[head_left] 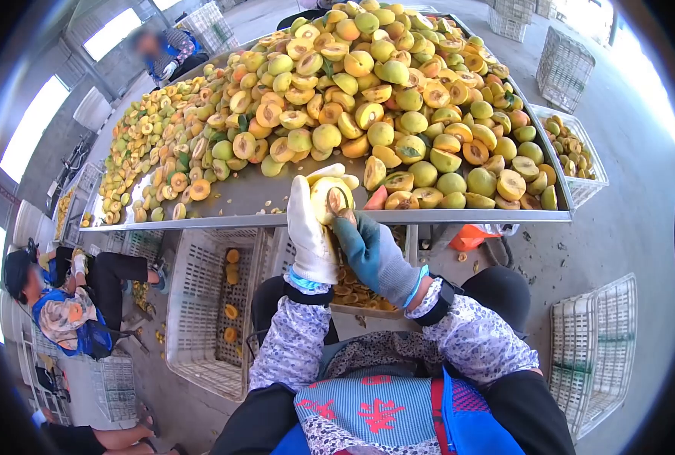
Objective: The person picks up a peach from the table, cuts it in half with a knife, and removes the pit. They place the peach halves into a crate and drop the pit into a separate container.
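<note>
My left hand (312, 231), in a white glove, is closed around a peach half (324, 196) with its pale yellow cut face turned up. My right hand (372, 254), in a blue-and-grey glove, pinches a looped pitting tool (345, 191). The tool's thin curved metal edge sits around the brown pit (337, 200) at the fruit's right side; its handle is mostly hidden by my fingers. Both hands meet just over the near edge of a metal table (231, 221). Heaped on that table are many halved peaches (368, 114), several with pits showing.
Below the table to the left stands a white plastic crate (201, 318) with a few peach halves. Between my knees, another crate holds cut fruit (356, 292). A crate (591, 349) lies at right. People work at far left (80, 303) and behind the table (167, 53).
</note>
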The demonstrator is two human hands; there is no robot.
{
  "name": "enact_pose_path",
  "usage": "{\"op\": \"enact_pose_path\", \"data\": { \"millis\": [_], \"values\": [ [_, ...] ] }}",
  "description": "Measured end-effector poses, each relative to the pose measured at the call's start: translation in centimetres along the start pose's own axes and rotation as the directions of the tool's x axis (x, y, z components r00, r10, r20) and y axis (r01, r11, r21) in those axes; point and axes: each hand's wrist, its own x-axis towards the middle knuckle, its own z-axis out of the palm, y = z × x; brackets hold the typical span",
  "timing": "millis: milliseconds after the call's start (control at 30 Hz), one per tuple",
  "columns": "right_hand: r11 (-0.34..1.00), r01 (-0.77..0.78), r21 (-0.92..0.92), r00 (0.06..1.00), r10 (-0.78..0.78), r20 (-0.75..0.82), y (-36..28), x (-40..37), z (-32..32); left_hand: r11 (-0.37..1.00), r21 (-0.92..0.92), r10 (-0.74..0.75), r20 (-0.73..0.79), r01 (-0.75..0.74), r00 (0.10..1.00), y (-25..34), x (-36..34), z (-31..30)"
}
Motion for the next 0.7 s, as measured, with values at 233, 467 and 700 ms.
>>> {"op": "enact_pose_path", "data": {
  "millis": [233,467,700],
  "values": [
    [0.998,-0.035,-0.051,0.998,0.038,0.055,0.7,-0.8,0.2,0.964,0.188,0.201,-0.045,-0.190,0.978,-1.1,0.2,-0.9],
    [0.961,-0.266,0.076,0.959,0.255,0.123,-0.2,-0.9,-0.1,0.989,0.136,0.050,0.000,-0.050,0.999,0.7,0.2,-1.0],
    [0.928,-0.349,-0.129,0.883,0.372,0.285,-1.0,-0.8,-1.2,0.982,0.190,-0.003,0.082,-0.012,0.997,1.2,0.1,-1.1]
  ]
}}
